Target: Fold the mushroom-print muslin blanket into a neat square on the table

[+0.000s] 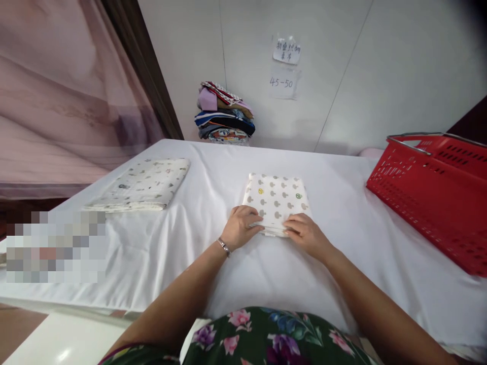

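A folded cream cloth with a mushroom print lies in the middle of the white-covered table. My left hand grips its near left corner, fingers curled over the edge. At the near right corner, my right hand pinches the cloth the same way. Both hands rest on the table at the cloth's near edge. A thin bracelet sits on my left wrist.
A second folded printed cloth lies at the left of the table. A stack of folded colourful fabrics stands at the back against the wall. A red plastic basket sits on the right. Pink curtain hangs at left.
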Action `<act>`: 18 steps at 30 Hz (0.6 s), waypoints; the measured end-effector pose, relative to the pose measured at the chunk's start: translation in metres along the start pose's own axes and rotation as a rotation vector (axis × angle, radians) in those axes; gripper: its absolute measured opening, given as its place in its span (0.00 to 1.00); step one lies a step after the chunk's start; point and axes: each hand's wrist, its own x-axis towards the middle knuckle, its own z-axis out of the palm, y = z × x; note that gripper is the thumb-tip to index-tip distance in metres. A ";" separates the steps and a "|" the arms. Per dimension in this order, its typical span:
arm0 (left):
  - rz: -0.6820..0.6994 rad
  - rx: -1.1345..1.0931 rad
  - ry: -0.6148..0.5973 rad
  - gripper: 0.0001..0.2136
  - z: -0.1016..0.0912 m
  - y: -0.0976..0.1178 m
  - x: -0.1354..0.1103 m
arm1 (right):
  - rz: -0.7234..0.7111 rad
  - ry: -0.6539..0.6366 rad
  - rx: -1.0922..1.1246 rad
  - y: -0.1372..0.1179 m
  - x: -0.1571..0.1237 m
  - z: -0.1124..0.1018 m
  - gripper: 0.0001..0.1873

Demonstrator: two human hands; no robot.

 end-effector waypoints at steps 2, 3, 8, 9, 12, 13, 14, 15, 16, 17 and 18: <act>0.014 0.001 -0.022 0.08 0.002 -0.002 -0.001 | 0.003 0.038 -0.027 0.003 -0.001 0.006 0.11; 0.019 -0.003 -0.024 0.08 0.002 -0.003 -0.001 | 0.004 0.051 -0.037 0.005 -0.001 0.009 0.11; 0.040 0.001 -0.028 0.07 0.001 -0.003 0.001 | -0.004 0.092 -0.076 0.009 -0.004 0.016 0.13; 0.045 0.007 -0.032 0.07 0.001 -0.003 0.001 | -0.003 0.109 -0.079 0.009 -0.005 0.017 0.13; 0.057 0.014 -0.040 0.10 0.001 -0.001 0.003 | 0.002 0.131 -0.088 0.006 -0.005 0.017 0.13; 0.059 0.012 -0.039 0.11 0.001 0.000 0.003 | 0.005 0.129 -0.093 0.005 -0.006 0.017 0.13; 0.059 0.009 -0.035 0.11 0.000 0.000 0.003 | 0.008 0.127 -0.095 0.005 -0.006 0.017 0.13; 0.058 0.004 -0.030 0.11 0.000 0.000 0.003 | 0.011 0.128 -0.092 0.004 -0.006 0.017 0.13; 0.056 -0.001 -0.023 0.11 0.000 0.000 0.003 | 0.013 0.132 -0.086 0.004 -0.006 0.018 0.13; 0.056 -0.003 -0.018 0.11 0.000 0.000 0.003 | 0.014 0.137 -0.080 0.004 -0.007 0.018 0.13; 0.059 -0.003 -0.017 0.11 0.000 0.000 0.003 | 0.012 0.136 -0.077 0.004 -0.007 0.019 0.13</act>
